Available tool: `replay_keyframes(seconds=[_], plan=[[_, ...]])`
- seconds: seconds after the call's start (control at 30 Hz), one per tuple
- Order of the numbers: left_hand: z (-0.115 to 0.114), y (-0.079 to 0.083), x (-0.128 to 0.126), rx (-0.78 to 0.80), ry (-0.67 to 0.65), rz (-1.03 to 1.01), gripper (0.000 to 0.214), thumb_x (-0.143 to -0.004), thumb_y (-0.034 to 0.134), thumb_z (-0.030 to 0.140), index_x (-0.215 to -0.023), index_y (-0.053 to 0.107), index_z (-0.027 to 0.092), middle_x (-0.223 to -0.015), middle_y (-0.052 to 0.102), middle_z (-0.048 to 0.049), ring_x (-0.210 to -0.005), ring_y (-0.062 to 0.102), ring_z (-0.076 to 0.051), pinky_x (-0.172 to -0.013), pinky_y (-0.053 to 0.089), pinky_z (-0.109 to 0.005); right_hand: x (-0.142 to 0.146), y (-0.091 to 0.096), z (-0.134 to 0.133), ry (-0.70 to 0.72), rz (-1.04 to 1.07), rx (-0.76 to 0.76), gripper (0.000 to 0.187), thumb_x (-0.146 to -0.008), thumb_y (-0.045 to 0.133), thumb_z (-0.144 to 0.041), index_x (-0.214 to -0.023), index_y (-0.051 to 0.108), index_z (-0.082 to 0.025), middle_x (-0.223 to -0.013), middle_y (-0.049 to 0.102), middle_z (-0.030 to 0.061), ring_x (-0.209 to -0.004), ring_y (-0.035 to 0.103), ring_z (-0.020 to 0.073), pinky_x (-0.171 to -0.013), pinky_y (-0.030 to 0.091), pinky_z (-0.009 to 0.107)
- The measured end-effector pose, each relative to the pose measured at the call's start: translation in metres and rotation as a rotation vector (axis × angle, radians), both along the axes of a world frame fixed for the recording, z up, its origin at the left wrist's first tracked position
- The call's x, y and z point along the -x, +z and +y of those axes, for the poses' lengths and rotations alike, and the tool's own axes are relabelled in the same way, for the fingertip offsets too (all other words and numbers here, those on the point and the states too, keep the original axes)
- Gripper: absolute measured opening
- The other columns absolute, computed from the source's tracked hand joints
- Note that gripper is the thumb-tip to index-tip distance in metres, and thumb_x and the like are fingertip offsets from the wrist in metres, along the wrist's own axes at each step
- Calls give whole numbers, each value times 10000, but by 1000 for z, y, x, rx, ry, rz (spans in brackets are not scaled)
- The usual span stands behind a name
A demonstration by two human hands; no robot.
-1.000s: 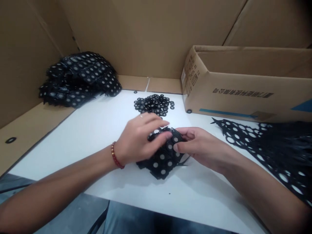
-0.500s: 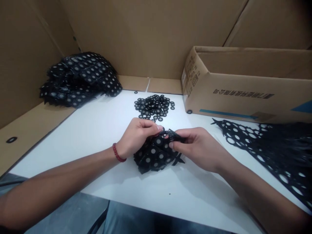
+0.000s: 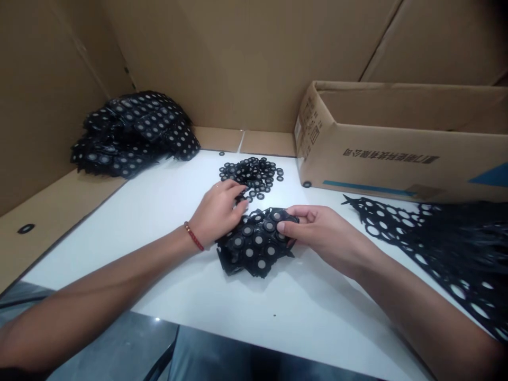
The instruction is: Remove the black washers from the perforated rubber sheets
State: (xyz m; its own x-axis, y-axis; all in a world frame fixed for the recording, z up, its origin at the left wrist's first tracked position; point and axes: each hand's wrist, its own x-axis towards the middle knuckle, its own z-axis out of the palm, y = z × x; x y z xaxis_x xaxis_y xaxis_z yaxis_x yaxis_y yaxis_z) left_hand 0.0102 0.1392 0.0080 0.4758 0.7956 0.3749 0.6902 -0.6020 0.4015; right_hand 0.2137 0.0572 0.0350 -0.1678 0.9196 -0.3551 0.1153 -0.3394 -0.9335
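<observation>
A crumpled black rubber sheet (image 3: 257, 241) dotted with grey-centred rings lies in front of me on the white tabletop. My right hand (image 3: 313, 227) pinches its right edge between thumb and fingers. Just beyond the sheet's far left side, my left hand (image 3: 222, 206) has thumb and forefinger apart, close to the near edge of a pile of loose black rings (image 3: 254, 172). Nothing held shows in it, and its lower fingers are partly hidden. A red bead bracelet (image 3: 193, 236) is on the left wrist.
At the back left sits a heap of dotted black sheets (image 3: 138, 129). A cardboard box (image 3: 381, 164) stands at the back right, with punched-out black webbing (image 3: 444, 248) in front of it. One stray ring (image 3: 26, 228) lies on cardboard at far left.
My left hand has left the sheet and moved away from me, toward the ring pile, its fingers parting. The sheet now lies flatter under my right hand, which keeps its pinch.
</observation>
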Motion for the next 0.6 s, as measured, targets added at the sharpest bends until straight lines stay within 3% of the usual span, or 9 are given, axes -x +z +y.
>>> replay_keyframes(seconds=[0.17,0.37,0.6], plan=[[-20,8,-7,-206,-129,-5,331,-901,430,221,-1161,603,111,-1115,616,-115,-994,550,-226,-888,455,-399,-2,-2,0,47,102,10,169,-724,675,-262,-830,647,-134,-770,639,35,-723,582,151,-698,437,288],[-33,15,-5,-254,-378,-80,251,-871,495,188,-1092,593,120,-1058,633,-114,-938,552,-201,-829,477,-363,-1,-1,-1,37,11,18,139,-703,681,-271,-759,662,-145,-739,624,11,-654,513,113,-649,392,264],[-35,13,-6,-314,-452,-41,226,-851,556,234,-1054,612,151,-1018,645,-103,-922,568,-201,-822,486,-370,-2,1,-3,63,-79,-2,139,-723,650,-301,-712,655,-163,-688,601,0,-621,471,114,-592,357,253]])
